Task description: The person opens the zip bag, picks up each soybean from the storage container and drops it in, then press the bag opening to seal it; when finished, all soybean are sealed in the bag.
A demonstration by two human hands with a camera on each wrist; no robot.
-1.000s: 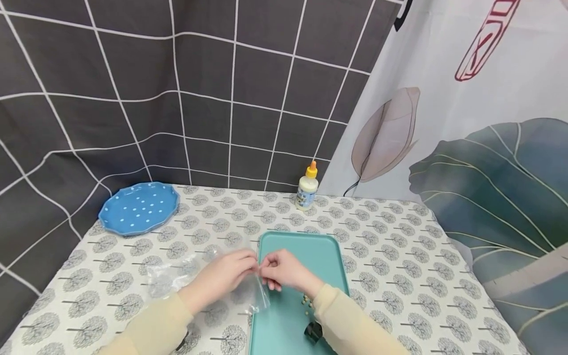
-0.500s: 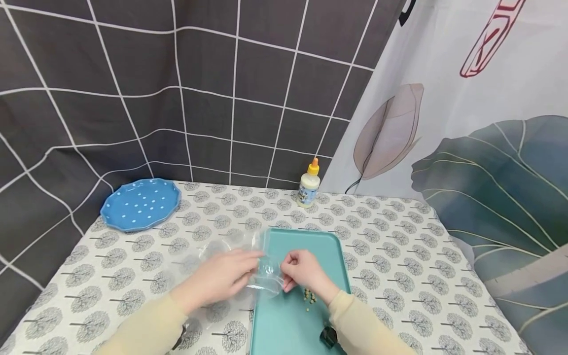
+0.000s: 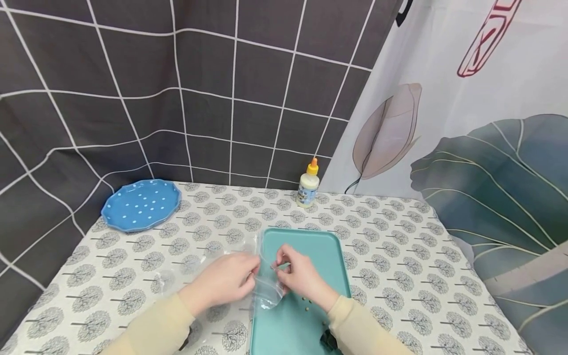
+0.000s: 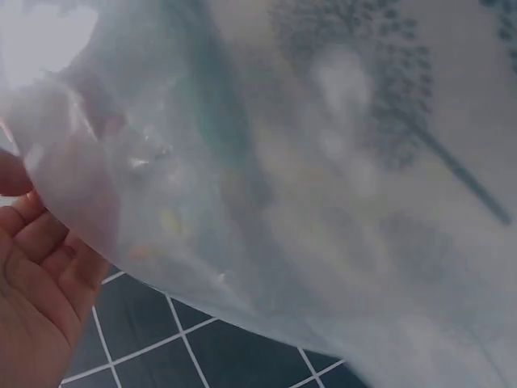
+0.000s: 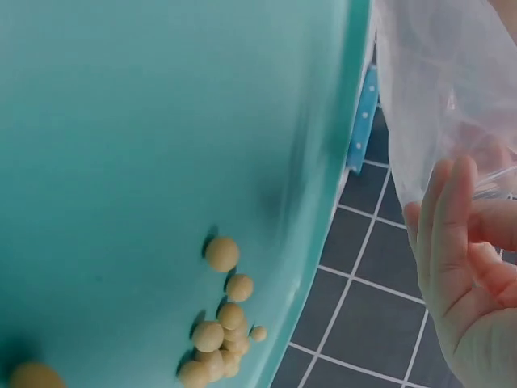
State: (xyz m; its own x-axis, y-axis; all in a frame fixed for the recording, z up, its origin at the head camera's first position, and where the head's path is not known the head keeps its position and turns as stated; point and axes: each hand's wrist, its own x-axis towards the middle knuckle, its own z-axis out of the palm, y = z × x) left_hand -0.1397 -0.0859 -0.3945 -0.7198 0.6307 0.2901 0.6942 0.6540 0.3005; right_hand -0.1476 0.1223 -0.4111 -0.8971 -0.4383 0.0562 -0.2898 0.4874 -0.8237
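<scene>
A clear plastic bag (image 3: pixel 266 296) spans the space between the two hands, its end overlapping the left edge of the teal tray (image 3: pixel 328 246). My left hand (image 3: pixel 226 276) grips the bag from the left, fingers curled on it. On the other side, my right hand (image 3: pixel 301 276) pinches the bag's edge between thumb and fingertips, over the tray. In the right wrist view that hand (image 5: pixel 468 267) shows at the bag's lower edge. Cloudy film fills most of the left wrist view. Small round tan beans (image 5: pixel 222 254), like soybeans, lie in a cluster on the tray.
A blue plate with white dots (image 3: pixel 142 204) lies at the back left of the table. Near the back edge stands a small bottle with a yellow and orange cap (image 3: pixel 307 185). The tablecloth (image 3: pixel 390 276) has a tree print. A dark checked curtain (image 3: pixel 199 98) hangs behind.
One second ago both hands met closely at the bag's edge. The right hand then drew a little to the right, and the bag's end now spreads between the hands over the tray.
</scene>
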